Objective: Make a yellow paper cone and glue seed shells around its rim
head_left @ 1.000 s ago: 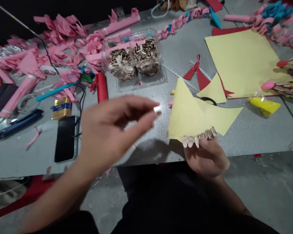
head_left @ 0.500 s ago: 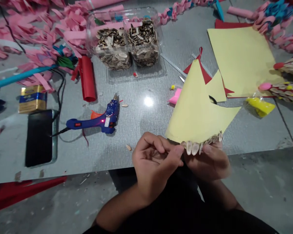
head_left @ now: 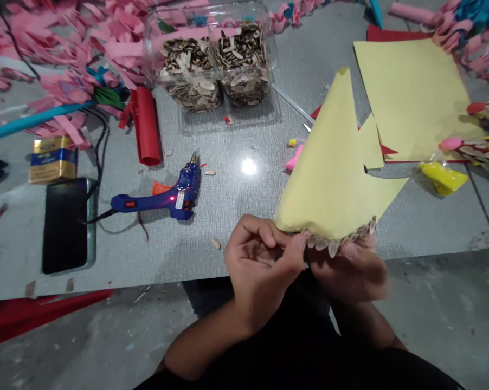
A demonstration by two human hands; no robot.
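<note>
A pale yellow paper cone points away from me over the table's front edge. Sunflower seed shells run in an overlapping row along its lower rim. My left hand is closed, thumb and forefinger pinching the rim at the left end of that row. Below the right part of the row, my right hand grips the rim with its thumb in front; its other fingers are mostly hidden. A blue glue gun with a lit red light lies on the table to the left.
A clear plastic box of seed shells stands at the back. A phone, a gold-and-blue box and a red paper roll lie left. Yellow sheets lie right. Pink paper strips cover the back left.
The cone has tipped, its point now further right and higher in view, hiding most of the red piece behind it. Both hands keep their hold. The whole view has shifted slightly.
</note>
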